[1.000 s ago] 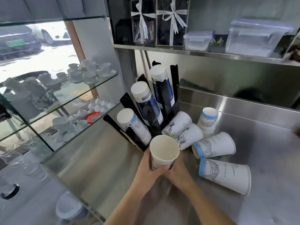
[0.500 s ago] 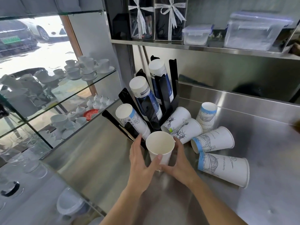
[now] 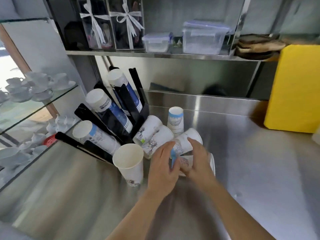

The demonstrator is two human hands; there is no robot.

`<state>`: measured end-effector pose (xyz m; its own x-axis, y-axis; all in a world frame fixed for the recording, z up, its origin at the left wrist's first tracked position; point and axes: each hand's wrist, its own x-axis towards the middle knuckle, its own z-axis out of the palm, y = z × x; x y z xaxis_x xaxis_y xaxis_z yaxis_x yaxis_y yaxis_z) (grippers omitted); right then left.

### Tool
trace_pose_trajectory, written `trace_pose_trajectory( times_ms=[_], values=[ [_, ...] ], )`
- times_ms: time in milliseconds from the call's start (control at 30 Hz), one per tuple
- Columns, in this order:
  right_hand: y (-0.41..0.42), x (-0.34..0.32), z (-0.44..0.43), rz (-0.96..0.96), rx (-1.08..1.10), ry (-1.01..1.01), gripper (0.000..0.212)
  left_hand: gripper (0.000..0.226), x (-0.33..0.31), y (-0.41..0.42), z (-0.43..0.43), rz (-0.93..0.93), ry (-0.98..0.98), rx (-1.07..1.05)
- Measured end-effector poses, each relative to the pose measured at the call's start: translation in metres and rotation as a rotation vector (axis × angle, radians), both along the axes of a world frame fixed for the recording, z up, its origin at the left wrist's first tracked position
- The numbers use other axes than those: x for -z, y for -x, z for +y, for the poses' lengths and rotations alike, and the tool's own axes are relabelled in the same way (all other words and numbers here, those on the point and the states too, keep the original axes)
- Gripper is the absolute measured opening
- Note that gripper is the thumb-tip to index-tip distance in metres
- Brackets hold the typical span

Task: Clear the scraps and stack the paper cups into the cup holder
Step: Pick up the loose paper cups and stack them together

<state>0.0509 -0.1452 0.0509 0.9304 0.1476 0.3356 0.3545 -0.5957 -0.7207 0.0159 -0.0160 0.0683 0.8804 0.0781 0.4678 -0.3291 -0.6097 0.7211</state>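
Observation:
A black cup holder [image 3: 138,108] leans at the back left with three slanted stacks of paper cups [image 3: 107,110]. One white paper cup [image 3: 129,163] stands upright, alone, in front of it. Several loose cups lie on the steel counter [image 3: 242,170]: two white ones [image 3: 155,135] beside the holder, an upside-down one [image 3: 175,120], and two blue-rimmed ones. My left hand [image 3: 162,167] has its fingers spread against the blue rim of the upper lying cup [image 3: 183,144]. My right hand [image 3: 199,160] is curled over the lower lying cup [image 3: 212,163], mostly hiding it.
A yellow box [image 3: 294,89] stands at the right on the counter. A steel shelf [image 3: 155,53] above carries plastic containers and ribboned boxes. Glass shelves [image 3: 43,101] with white crockery run along the left edge.
Both hands have let go of the upright white cup, which now stands alone, and have moved right onto the blue-rimmed cups lying on the counter. The view has shifted right.

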Motion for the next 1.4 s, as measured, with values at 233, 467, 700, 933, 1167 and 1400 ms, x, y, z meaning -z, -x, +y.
trace_pose_trajectory(
  times_ms=[233, 467, 700, 933, 1167, 1400],
  values=[
    [0.009, 0.015, -0.050, 0.311, 0.327, -0.093, 0.079, 0.065, 0.037, -0.017, -0.032, 0.237, -0.587, 0.141],
    [0.011, 0.015, -0.053, 0.425, 0.233, -0.391, 0.009, 0.068, 0.040, -0.021, -0.044, 0.260, -0.701, 0.061],
    [0.011, -0.041, -0.035, 0.124, 0.111, -0.438, 0.014, 0.084, -0.010, -0.024, -0.038, 0.295, -0.299, 0.078],
    [0.003, -0.117, 0.020, -0.402, -0.132, -0.295, 0.024, 0.088, -0.103, -0.005, 0.013, 0.009, -0.206, 0.053],
    [-0.006, -0.130, 0.087, -0.554, -0.338, -0.268, 0.017, 0.067, -0.122, 0.018, 0.080, -0.129, -0.146, -0.154],
    [-0.011, -0.075, 0.122, -0.451, -0.484, -0.001, 0.025, 0.070, -0.053, 0.028, 0.106, -0.017, -0.307, -0.311]
  ],
)
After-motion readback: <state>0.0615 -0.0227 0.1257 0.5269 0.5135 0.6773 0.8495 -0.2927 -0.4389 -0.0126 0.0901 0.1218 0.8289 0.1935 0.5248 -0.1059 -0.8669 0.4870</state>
